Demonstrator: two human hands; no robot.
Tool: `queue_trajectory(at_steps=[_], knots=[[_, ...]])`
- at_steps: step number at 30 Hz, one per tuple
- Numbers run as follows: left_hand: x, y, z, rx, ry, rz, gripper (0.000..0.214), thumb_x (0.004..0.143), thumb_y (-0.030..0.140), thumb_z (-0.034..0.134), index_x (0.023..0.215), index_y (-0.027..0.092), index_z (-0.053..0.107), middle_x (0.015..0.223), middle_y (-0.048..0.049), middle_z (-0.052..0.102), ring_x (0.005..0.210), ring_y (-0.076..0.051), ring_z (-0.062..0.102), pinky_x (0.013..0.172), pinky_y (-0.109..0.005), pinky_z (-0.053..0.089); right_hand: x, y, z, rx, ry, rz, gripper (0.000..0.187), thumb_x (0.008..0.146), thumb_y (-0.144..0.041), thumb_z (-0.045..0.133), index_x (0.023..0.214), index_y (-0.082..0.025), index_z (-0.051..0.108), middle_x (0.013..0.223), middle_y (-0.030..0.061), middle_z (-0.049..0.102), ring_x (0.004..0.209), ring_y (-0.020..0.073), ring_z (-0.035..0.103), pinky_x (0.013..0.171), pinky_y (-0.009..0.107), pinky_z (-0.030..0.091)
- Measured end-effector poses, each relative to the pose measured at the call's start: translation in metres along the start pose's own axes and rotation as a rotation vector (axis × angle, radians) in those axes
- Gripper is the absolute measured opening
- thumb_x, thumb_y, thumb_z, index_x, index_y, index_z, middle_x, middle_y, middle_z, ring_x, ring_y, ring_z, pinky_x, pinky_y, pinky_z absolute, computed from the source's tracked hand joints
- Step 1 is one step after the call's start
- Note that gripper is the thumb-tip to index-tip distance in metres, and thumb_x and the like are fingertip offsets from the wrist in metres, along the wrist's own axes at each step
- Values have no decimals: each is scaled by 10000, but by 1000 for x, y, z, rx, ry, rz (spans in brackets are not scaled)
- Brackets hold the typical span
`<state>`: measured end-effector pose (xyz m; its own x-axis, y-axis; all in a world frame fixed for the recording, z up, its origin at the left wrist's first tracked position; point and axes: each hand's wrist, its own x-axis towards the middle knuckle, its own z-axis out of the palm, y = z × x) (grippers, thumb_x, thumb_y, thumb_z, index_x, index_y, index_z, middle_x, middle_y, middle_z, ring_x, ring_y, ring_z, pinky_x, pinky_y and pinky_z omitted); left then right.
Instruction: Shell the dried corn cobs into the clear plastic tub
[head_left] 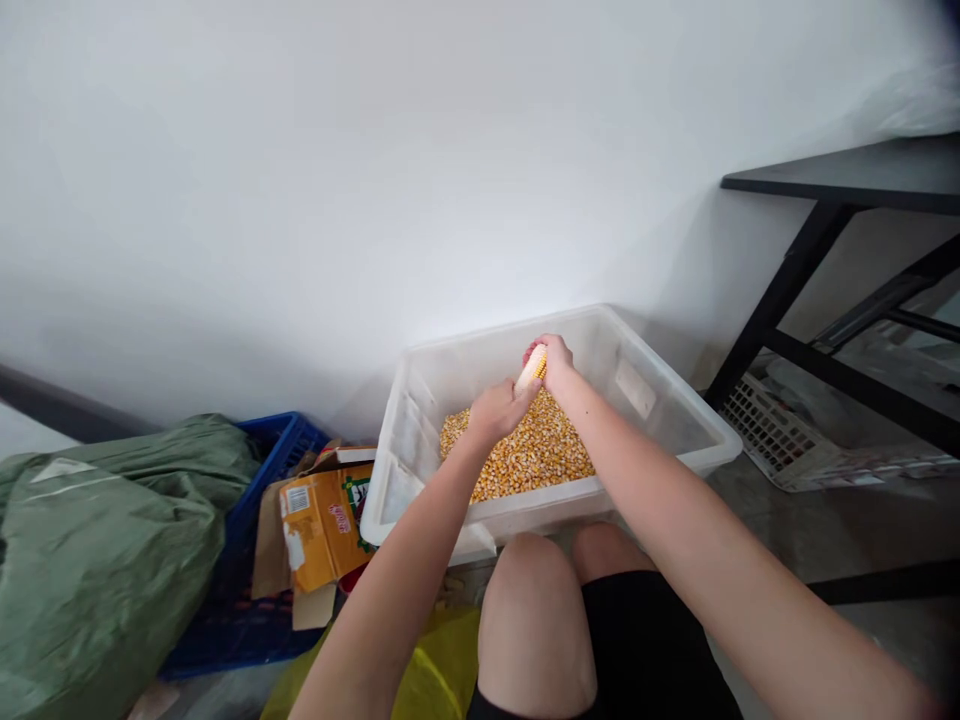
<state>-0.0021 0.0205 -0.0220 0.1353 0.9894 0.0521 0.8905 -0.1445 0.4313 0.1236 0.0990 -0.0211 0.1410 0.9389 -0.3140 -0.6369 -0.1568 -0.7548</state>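
Observation:
Both my hands grip one corn cob (532, 368) above a clear plastic tub (420, 400). My left hand (499, 409) is wrapped round the cob's near end. At the far end, my right hand (553, 360) is closed over the cob. Only a short yellow stretch of the cob shows between the two hands. Loose yellow corn kernels (525, 455) cover the tub's bottom under my hands. The tub stands on the floor against a white wall, just beyond my bare knees (536, 600).
Left of the tub lies a blue crate (262, 440) with torn orange cardboard (319, 525), and a green sack (105, 550) beside it. A black table frame (787, 290) stands at the right, a white perforated basket (795, 445) under it. A yellow bag (431, 670) lies by my legs.

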Motion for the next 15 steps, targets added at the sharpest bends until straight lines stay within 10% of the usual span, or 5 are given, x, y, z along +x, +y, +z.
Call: queue_trajectory(at_steps=[10,15], knots=[[3,-5,5,-93,79,153,634,953,523,156,789,152,644,858,-112,692,834,-215,621,725,-272,399,-11,-4,1,123,-142,135,52,692,-185,510,643,-179,494,482,4,527,425,139,518,429,251,458],[13,-20,9,-348,16,-73,510,919,491,326,713,132,624,636,-37,615,568,-144,546,571,-239,383,-5,-7,-3,153,-80,129,75,702,-176,526,640,-176,484,493,-4,529,428,128,525,458,244,469]])
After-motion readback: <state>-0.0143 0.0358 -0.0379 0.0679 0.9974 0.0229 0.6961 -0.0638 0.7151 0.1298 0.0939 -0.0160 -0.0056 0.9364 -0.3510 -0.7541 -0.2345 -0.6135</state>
